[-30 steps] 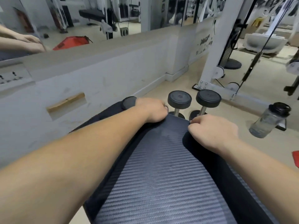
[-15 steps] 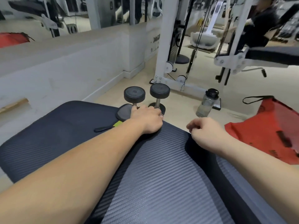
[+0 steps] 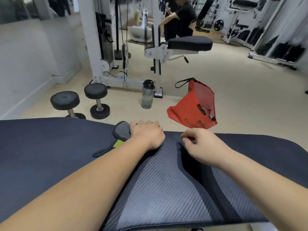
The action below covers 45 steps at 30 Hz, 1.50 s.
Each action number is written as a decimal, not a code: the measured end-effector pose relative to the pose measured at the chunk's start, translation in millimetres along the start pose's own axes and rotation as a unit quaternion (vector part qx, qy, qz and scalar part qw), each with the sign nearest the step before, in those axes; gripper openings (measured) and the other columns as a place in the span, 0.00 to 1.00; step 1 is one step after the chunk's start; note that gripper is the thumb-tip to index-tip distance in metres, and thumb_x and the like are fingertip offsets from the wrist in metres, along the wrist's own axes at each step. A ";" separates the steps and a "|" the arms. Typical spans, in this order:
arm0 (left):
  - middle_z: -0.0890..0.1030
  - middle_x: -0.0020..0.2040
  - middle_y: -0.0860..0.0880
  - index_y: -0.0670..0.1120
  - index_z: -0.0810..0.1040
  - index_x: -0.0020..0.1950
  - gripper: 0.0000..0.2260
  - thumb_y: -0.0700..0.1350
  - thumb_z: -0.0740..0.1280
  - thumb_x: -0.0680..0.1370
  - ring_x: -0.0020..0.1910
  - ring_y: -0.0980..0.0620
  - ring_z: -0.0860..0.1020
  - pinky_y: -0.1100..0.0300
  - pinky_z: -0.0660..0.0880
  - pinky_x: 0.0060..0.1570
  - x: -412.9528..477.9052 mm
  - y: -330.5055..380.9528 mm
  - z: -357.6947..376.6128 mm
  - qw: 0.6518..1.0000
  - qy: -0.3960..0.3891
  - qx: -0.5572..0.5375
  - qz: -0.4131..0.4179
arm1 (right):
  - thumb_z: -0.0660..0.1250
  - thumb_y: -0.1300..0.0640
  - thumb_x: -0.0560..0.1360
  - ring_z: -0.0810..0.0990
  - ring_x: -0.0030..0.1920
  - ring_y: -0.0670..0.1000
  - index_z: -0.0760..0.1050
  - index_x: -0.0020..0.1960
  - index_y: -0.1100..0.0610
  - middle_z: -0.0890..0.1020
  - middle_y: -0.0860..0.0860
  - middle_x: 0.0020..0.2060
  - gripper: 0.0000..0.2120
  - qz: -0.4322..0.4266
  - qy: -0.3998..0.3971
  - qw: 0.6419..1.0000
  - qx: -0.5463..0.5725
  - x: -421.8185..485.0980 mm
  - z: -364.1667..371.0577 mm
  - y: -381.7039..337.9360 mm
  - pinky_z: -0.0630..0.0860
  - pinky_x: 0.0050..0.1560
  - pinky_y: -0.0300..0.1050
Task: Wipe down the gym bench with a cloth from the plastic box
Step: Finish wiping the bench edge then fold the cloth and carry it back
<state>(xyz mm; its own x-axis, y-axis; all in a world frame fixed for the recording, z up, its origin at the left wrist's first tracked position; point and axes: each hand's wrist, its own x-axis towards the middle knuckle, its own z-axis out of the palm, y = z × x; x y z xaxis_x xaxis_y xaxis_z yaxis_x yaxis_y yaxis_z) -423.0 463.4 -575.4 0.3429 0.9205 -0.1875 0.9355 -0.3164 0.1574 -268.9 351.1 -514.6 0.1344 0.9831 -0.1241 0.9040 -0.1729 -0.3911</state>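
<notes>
**Both hands at far edge of gym bench; no cloth identified in either**

Gym bench (image 3: 158,189): fills the lower frame. A ribbed, carbon-pattern panel is seen in the centre, with smoother dark navy padding spreading to both sides.

Left hand (image 3: 146,134): laid knuckles-up at the far edge of the bench. The fingers are bent down over that edge and the edge is gripped; the fingertips are hidden behind it. The hand is touching a grey pad (image 3: 121,130) that lies on the padding just beside it. A dark strap and a green tag (image 3: 118,143) are seen trailing from the pad toward the forearm. Whether this pad is the cloth cannot be told.

Right hand (image 3: 201,145): held near the left hand but apart from it, over the dark seam at the side of the ribbed panel. The fingers are curled inward and the thumb and forefinger tips are brought together at the seam. Whether anything is pinched between them cannot be told.

Surroundings: on the floor (image 3: 241,100) beyond the bench, a dumbbell (image 3: 66,104) and a second dumbbell (image 3: 97,100) are stood on end. A clear water bottle (image 3: 147,95) with a black cap is stood near them, and a red bag (image 3: 195,107) is slumped to its right. A white cable machine (image 3: 93,47) is noted behind, with a seated person (image 3: 181,19) in dark clothing further back.
</notes>
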 end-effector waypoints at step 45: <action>0.80 0.58 0.44 0.47 0.76 0.61 0.13 0.47 0.55 0.83 0.57 0.39 0.78 0.53 0.71 0.46 86.9 519.9 65.4 0.978 0.026 0.043 0.202 | 0.54 0.51 0.79 0.80 0.50 0.60 0.74 0.44 0.53 0.82 0.51 0.45 0.12 0.351 0.212 0.891 0.197 -93.2 -103.6 429.5 0.76 0.50 0.52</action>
<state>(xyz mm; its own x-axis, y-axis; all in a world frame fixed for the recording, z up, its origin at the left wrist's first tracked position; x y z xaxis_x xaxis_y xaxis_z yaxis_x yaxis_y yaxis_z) 98.7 363.9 -573.4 0.6829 0.7264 -0.0773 0.7295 -0.6724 0.1258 148.9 191.4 -576.5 0.8271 0.5441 -0.1407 0.3358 -0.6792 -0.6527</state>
